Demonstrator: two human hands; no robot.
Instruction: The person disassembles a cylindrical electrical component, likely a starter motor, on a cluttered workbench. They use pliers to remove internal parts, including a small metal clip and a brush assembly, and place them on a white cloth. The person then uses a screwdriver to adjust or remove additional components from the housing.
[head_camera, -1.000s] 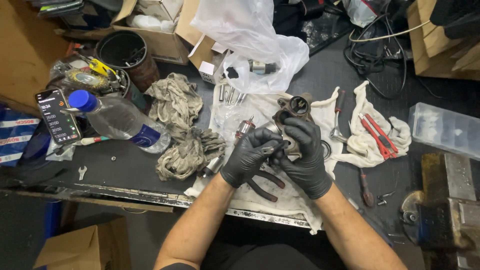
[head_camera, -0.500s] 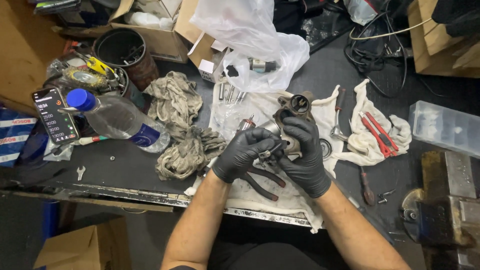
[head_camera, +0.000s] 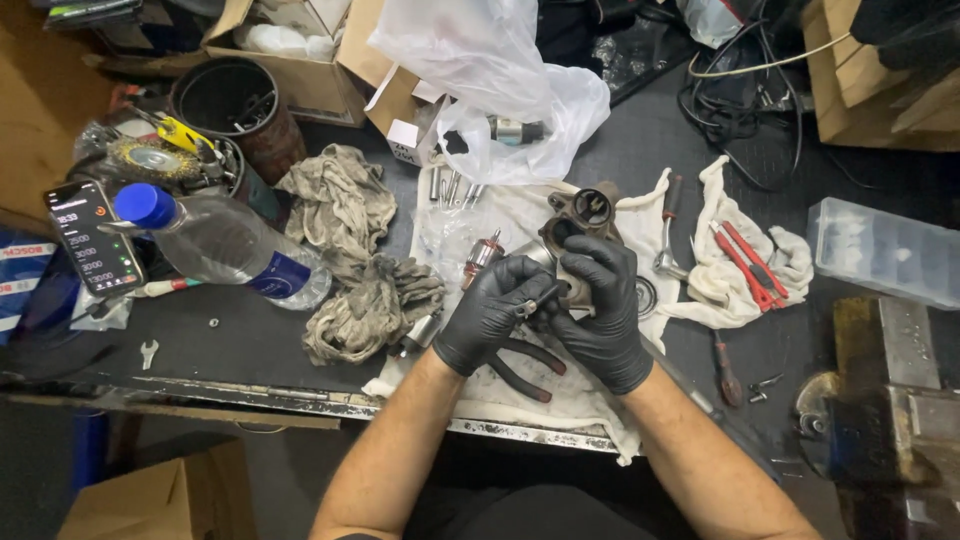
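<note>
My left hand and right hand, both in black gloves, meet over the white cloth near the front edge of the table. The right hand is wrapped around a grimy metal housing, whose round openings stick out above my fingers, and the left hand pinches a thin metal rod against it. Dark-handled pliers lie on the cloth just under my wrists. Left of the cloth, crumpled grey rags crowd close, with a plastic water bottle beyond them. To the right lie red-handled cutters on another cloth, and a vise fills the right corner. The barest stretch of table is front left, by a small wrench.
</note>
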